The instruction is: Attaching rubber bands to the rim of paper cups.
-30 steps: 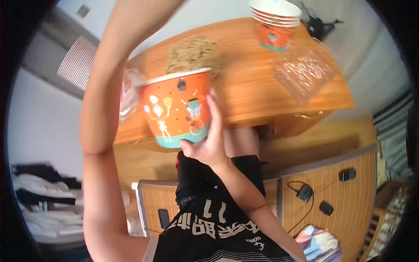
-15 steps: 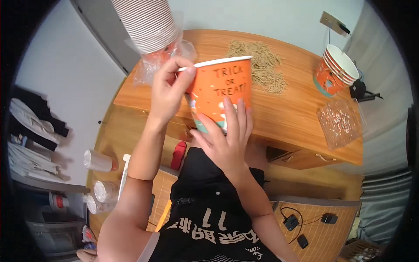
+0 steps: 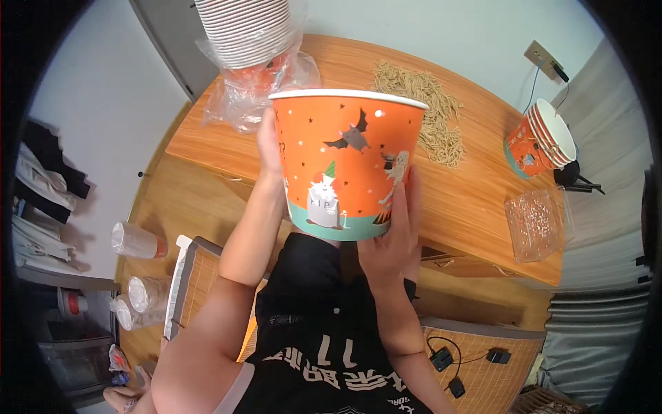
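Observation:
Between my two hands I hold an orange paper bucket (image 3: pixel 348 165) up above the table's front edge, upright with its white rim on top. A bat, a ghostly gravestone and a skeleton decorate its side, over a green base band. My left hand (image 3: pixel 270 146) is closed on its left side, most of the fingers hidden behind it. Low on the right side, my right hand (image 3: pixel 394 238) grips it with fingers running up the wall. Behind to the left rises a tall stack of nested buckets (image 3: pixel 247 31), its lower part in a clear plastic bag (image 3: pixel 238 103).
Tangled tan strings (image 3: pixel 424 110) lie on the wooden table (image 3: pixel 476 200). At right stand a few nested orange buckets (image 3: pixel 534 141) and a clear plastic box (image 3: pixel 539 224) of small bits. Bagged cup stacks (image 3: pixel 148 293) sit on the floor at left.
The bucket has turned, so the lettered side gives way to the bat and gravestone, and it looks larger. My left hand has moved from the rim to the side; my right hand has shifted right.

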Motion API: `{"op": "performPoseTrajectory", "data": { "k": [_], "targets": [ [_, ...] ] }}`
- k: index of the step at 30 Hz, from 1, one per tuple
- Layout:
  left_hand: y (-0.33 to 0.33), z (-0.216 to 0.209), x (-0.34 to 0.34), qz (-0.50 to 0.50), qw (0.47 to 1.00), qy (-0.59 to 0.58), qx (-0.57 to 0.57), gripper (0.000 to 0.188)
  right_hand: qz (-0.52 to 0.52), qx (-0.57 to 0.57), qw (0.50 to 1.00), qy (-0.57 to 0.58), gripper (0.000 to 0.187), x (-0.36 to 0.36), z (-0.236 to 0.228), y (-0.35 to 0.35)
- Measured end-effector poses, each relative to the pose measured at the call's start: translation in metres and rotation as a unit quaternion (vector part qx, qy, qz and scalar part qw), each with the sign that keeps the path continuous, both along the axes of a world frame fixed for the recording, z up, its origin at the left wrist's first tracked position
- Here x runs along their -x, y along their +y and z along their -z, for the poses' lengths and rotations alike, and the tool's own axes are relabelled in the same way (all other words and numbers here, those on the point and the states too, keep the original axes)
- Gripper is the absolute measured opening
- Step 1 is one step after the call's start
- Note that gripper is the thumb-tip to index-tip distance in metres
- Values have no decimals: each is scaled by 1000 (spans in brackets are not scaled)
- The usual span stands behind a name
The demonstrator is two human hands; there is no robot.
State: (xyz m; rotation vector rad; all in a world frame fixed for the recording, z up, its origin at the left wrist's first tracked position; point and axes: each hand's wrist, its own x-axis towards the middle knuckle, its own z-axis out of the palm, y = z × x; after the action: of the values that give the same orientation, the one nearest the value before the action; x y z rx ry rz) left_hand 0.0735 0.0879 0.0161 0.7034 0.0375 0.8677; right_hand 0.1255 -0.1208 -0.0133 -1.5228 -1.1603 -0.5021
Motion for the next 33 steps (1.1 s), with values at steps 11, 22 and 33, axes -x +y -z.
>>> {"op": "performPoseTrajectory", "data": {
  "k": [11, 22, 33],
  "targets": [
    [0, -7, 20, -199, 883, 108, -411, 73, -13, 18, 998, -66, 37, -7, 22, 10],
    [16, 10, 23, -258, 726, 145, -621, 51, 136, 198, 959, 149, 19, -173, -11, -67],
    [-56, 70, 90, -370, 757, 59, -535, 40, 151, 338, 927, 54, 20, -278, -15, -43]
  ]
}}
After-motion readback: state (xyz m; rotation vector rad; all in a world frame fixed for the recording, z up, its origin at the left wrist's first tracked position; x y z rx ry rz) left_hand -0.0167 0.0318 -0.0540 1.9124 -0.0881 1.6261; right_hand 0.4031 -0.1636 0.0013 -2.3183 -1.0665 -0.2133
